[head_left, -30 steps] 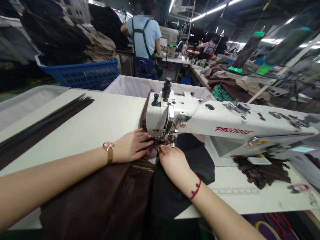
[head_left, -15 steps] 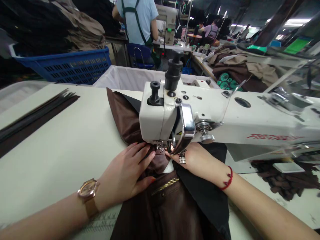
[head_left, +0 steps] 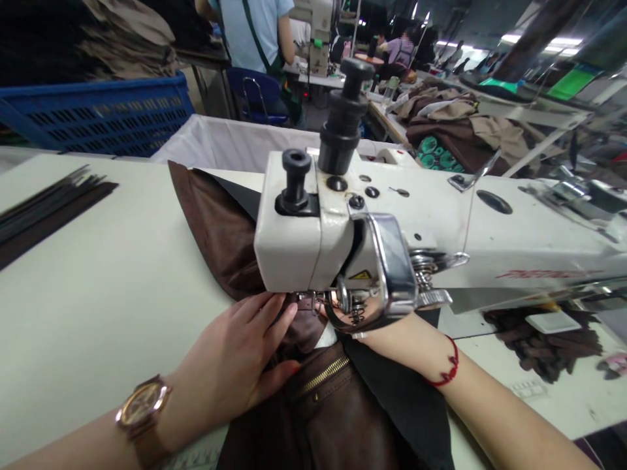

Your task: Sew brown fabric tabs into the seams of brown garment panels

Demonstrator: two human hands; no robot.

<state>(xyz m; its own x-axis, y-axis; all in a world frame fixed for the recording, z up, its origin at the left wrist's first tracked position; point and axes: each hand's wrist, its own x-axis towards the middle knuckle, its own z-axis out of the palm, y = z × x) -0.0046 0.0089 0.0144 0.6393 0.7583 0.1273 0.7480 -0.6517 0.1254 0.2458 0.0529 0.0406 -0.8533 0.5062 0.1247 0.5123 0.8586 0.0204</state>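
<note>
My left hand (head_left: 232,356), with a watch at its wrist, lies flat on dark brown leather-like material (head_left: 223,238), its fingers stretched toward the presser foot (head_left: 313,301). The thumb rests near a brass zipper (head_left: 323,378) on a brown panel. On the other side, my right hand (head_left: 389,343) reaches under the head of a white sewing machine (head_left: 294,241). The metal guard (head_left: 392,261) hides most of its fingers, though fingertips show beside the presser foot. Black lining (head_left: 396,391) spreads below my right wrist, which wears a red bracelet.
Dark strips (head_left: 49,215) lie on the white tabletop (head_left: 137,261) at left. A blue basket (head_left: 98,111) with cloth and a white-lined bin (head_left: 235,134) stand behind. Brown scraps (head_left: 539,346) lie at right. Another person (head_left: 257,39) stands beyond the bin.
The view has come closer, and the machine head looks larger. The guard now covers more of my right hand. Both hands stay beside the presser foot; I cannot make out the material moving.
</note>
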